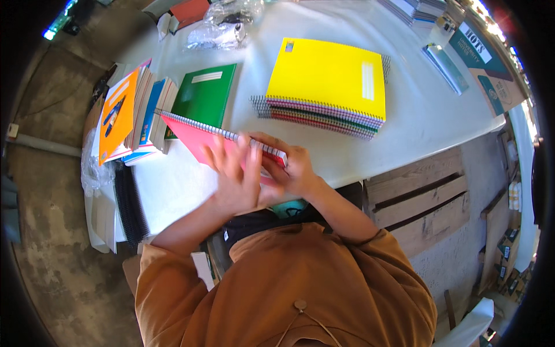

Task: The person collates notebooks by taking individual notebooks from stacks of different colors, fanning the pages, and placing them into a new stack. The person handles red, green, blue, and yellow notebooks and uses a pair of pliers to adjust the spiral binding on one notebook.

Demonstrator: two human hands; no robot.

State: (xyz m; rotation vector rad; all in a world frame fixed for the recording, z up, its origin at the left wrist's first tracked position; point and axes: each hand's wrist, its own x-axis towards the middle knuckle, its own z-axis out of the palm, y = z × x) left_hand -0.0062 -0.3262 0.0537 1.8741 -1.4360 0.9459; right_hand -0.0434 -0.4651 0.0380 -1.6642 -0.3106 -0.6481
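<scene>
A spiral-bound notebook with a pink-red cover [188, 137] is tilted up over the near part of the table, its wire spine along the upper edge. My right hand [298, 169] grips its right end, fingers over the spine. Against the pink cover, my left hand [238, 179] has its fingers spread and slightly blurred by motion. Just beyond, a green notebook [203, 95] lies on the table, partly covered by the pink one. Farther right is a stack of spiral notebooks with a yellow cover [329, 75] on top; the wire spines stick out at its sides.
Book stacks topped by an orange cover [120, 113] stand at the left, near black binding coils [128, 202]. Clear plastic wrapping [225, 29] lies at the back of the white table [416, 127]. A printed carton [483, 63] stands far right. Below is a wooden pallet [422, 194].
</scene>
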